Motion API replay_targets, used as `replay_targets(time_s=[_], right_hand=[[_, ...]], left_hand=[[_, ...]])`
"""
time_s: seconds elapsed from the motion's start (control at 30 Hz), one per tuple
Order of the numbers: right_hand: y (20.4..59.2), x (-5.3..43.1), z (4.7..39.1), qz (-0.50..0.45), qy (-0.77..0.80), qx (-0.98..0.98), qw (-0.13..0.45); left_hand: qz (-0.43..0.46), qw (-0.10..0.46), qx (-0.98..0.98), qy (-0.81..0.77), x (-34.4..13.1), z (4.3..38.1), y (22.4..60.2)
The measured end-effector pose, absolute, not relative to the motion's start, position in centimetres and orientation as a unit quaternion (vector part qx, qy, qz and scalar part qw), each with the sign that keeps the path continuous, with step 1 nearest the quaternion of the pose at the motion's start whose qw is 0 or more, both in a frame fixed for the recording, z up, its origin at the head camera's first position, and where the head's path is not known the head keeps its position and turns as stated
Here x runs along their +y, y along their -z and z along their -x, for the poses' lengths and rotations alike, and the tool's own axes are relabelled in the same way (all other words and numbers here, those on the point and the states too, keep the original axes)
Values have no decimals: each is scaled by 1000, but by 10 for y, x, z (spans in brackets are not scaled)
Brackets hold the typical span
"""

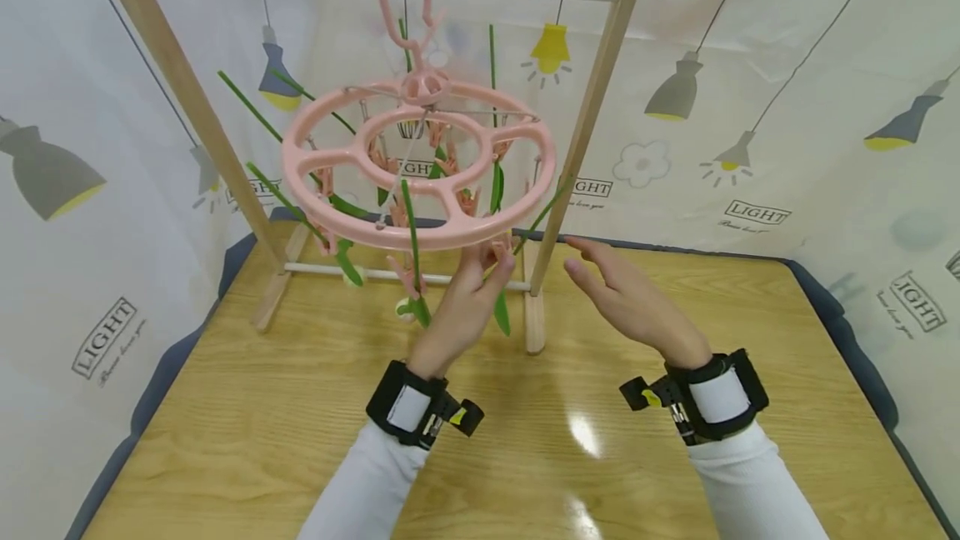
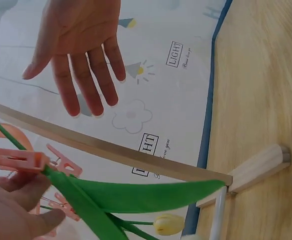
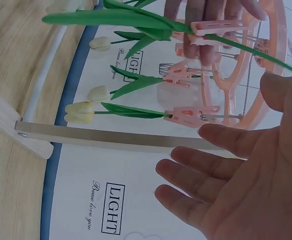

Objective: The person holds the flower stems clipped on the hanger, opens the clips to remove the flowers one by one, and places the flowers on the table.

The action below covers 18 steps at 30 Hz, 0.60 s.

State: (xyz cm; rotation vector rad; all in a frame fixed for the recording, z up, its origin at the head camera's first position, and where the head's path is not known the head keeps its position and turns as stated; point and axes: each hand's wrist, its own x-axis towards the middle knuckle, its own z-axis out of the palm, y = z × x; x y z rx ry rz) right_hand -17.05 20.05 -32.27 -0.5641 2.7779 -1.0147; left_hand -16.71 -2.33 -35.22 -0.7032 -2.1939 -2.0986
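Note:
From a rack's white top bar hangs a round pink clip hanger (image 1: pixel 352 227), with several artificial tulips clipped upside down around it. At its front right, my left hand (image 1: pixel 465 298) reaches under the rim, its fingers touching the back of a pink clothespin (image 2: pixel 16 159). That clothespin grips a tulip stem (image 3: pixel 255 51); the tulip's long green leaves (image 2: pixel 155 195) hang below. In the right wrist view, the left fingers (image 3: pixel 195 45) look fairly straight behind the clothespin. My right hand (image 1: pixel 630 302) is held in the air right of the rack, fingers extended, holding nothing.
The rack's right wooden post (image 1: pixel 588 123) stands between the hanger and my right hand. Its foot (image 1: pixel 534 323) rests on the wooden table (image 1: pixel 540 457). A printed white cloth (image 1: pixel 810 132) surrounds the table. Other pale tulips (image 3: pixel 79 112) hang close by.

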Motion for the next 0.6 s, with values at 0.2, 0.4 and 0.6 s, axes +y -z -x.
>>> replay_targets(time_s=[0.2,0.4,0.6], right_hand=[[327,203,172,180,337,922,68],[326,199,171,192,353,914,58],[315,185,167,213,377,901,41]], left_hand=[[208,13,-683,700,-24,161,358],[204,19,-686,699,-36,150,367],[211,33,-710,671,-47,146,374]])
